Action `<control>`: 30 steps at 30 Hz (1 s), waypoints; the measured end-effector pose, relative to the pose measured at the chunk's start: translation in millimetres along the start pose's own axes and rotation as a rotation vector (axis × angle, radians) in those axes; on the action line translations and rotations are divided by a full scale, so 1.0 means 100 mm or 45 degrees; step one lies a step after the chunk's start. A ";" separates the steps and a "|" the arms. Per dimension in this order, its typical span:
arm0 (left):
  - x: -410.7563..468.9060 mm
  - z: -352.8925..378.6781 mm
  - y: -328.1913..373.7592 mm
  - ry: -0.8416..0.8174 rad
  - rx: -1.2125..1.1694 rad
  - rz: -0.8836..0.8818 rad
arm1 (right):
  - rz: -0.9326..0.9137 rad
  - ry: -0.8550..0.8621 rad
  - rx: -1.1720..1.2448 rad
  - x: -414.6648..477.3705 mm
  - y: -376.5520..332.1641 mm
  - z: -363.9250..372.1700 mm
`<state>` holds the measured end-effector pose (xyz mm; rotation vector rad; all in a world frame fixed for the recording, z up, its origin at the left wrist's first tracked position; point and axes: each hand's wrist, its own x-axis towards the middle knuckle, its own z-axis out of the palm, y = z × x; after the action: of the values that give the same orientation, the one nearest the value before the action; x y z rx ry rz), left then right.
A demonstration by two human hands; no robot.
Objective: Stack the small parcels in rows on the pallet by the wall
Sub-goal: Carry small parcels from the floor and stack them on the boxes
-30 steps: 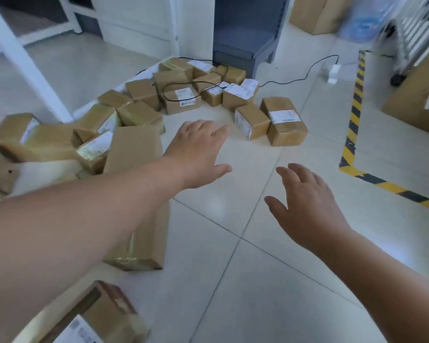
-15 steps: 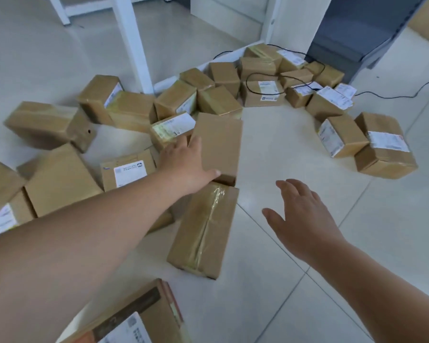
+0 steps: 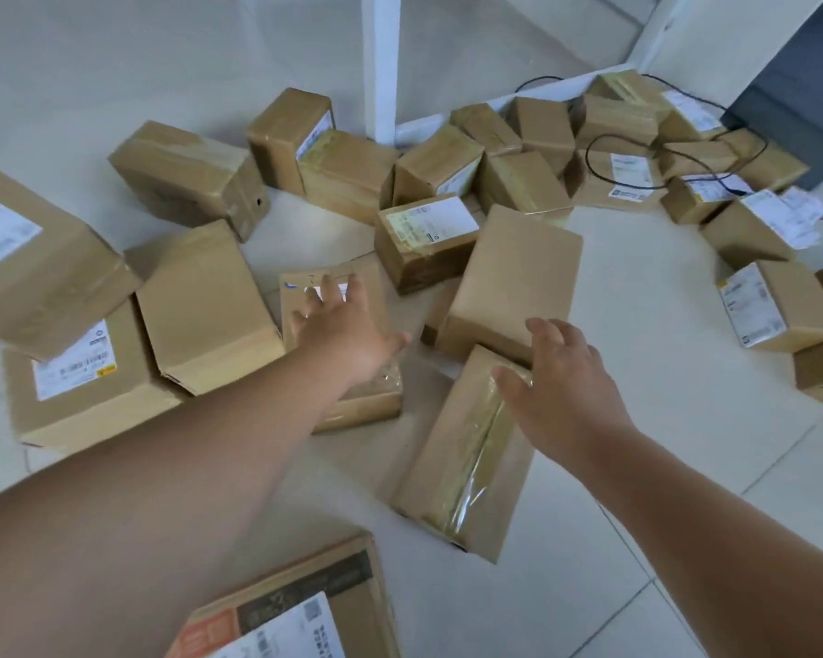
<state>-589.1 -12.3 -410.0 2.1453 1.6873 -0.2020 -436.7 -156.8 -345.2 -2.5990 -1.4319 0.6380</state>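
Several brown cardboard parcels lie scattered on the pale tiled floor. My left hand (image 3: 348, 325) reaches out with fingers spread over a small labelled parcel (image 3: 376, 401) in the middle. My right hand (image 3: 561, 387) hovers with straight fingers over the far end of a long taped parcel (image 3: 466, 472), where it meets a plain flat parcel (image 3: 514, 277). Neither hand grips anything. No pallet is in view.
A white post (image 3: 378, 64) stands at the back among the parcels. A black cable (image 3: 656, 149) loops over the parcels at back right, beside a dark grey cabinet (image 3: 799, 102). Bigger boxes (image 3: 82, 377) crowd the left; another box (image 3: 300, 610) lies near my feet.
The view has swung left and down toward the parcels. Both hands have moved forward: the left onto the small labelled parcel, the right over the long taped parcel.
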 end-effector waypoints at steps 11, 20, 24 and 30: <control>0.31 -0.07 0.58 -0.162 -0.465 0.283 | 0.346 0.003 0.159 0.64 -0.11 0.12; 0.46 0.15 0.99 -0.510 -1.194 0.107 | 0.679 0.024 0.694 0.94 0.07 0.06; 0.43 0.16 1.10 -0.645 -1.474 -0.045 | 0.871 -0.004 0.880 1.02 0.13 -0.03; 0.51 -0.01 1.15 -0.787 -1.751 -0.044 | 0.999 -0.082 1.100 1.09 0.17 -0.17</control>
<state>-465.5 12.0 -401.5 0.8695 0.9482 0.2273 -365.4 -74.3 -368.1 -2.2806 0.0210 1.0954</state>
